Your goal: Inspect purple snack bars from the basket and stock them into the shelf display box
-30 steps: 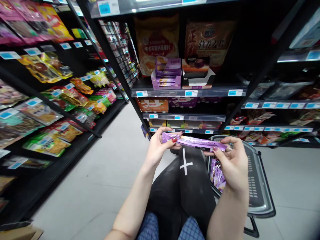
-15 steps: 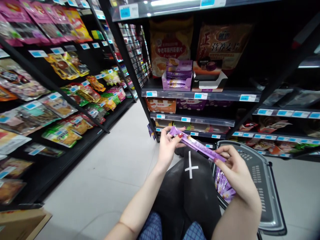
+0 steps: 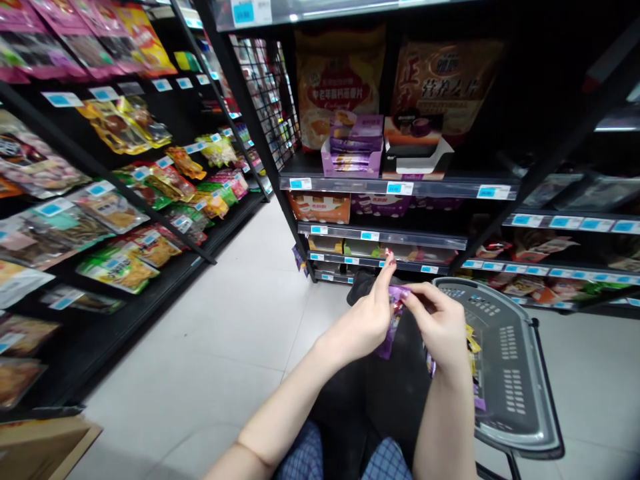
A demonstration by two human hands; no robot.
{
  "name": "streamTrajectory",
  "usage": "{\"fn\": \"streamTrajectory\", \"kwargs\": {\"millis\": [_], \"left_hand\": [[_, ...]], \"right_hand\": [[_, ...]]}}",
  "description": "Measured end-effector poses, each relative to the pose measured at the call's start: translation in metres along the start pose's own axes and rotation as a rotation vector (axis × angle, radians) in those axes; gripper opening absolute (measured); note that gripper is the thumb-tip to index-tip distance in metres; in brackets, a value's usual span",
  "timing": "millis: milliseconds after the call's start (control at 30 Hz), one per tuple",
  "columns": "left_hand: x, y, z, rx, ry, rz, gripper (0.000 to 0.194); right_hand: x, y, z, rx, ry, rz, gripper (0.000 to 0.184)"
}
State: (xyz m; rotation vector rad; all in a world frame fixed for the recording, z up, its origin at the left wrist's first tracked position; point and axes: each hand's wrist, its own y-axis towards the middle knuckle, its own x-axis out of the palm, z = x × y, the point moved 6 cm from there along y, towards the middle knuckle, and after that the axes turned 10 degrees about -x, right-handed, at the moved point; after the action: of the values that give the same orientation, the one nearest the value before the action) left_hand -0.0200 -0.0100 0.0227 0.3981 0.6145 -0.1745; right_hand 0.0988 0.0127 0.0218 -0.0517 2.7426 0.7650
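Observation:
Over my knees, purple stick packets (image 3: 388, 341) hang with their lower ends pointing down; whether there are one or several I cannot tell. My left hand (image 3: 371, 310) is closed around the upper part, with a finger raised above. At the top end, the thumb and fingers of my right hand (image 3: 439, 319) pinch the purple wrapper, close against my left fingers. Both hands partly hide the packets. Just right of my right hand is a grey shopping basket (image 3: 537, 373), with purple and yellow packets (image 3: 472, 340) seen partly behind my forearm.
Ahead, a black shelf holds an open purple display box (image 3: 353, 157) of stick packets, a black-and-orange box (image 3: 416, 150) and large cereal bags (image 3: 445, 80). Snack shelves (image 3: 125, 260) run along the left. A cardboard box (image 3: 45, 447) stands at lower left on the tiled floor.
My hands have come together, where before they held the purple packet stretched between them. The packet has swung from slanting sideways to hanging down. My right hand has moved left, uncovering more of the basket.

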Motion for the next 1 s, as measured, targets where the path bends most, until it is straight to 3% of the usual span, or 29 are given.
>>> {"fn": "streamTrajectory", "kwargs": {"millis": [167, 267, 433, 567, 700, 1000], "left_hand": [[-0.003, 0.001, 0.005, 0.074, -0.011, 0.293, 0.053], [-0.003, -0.001, 0.009, 0.128, 0.124, 0.375, 0.046], [-0.005, -0.009, 0.015, 0.268, 0.328, 0.460, 0.051], [-0.007, -0.009, 0.014, 0.259, 0.309, 0.432, 0.049], [-0.005, -0.006, 0.014, 0.241, 0.368, 0.365, 0.044], [-0.003, -0.005, 0.011, 0.208, 0.331, 0.316, 0.037]], "right_hand": [[-0.005, -0.004, 0.000, 0.091, 0.176, 0.244, 0.011], [-0.002, -0.005, -0.004, 0.101, 0.240, 0.265, 0.011], [-0.001, -0.005, -0.008, 0.099, 0.272, 0.254, 0.008], [-0.004, -0.004, -0.007, 0.080, 0.235, 0.219, 0.008], [-0.010, -0.004, -0.006, 0.021, 0.210, 0.217, 0.027], [-0.018, -0.006, -0.003, -0.031, 0.092, 0.199, 0.009]]}}
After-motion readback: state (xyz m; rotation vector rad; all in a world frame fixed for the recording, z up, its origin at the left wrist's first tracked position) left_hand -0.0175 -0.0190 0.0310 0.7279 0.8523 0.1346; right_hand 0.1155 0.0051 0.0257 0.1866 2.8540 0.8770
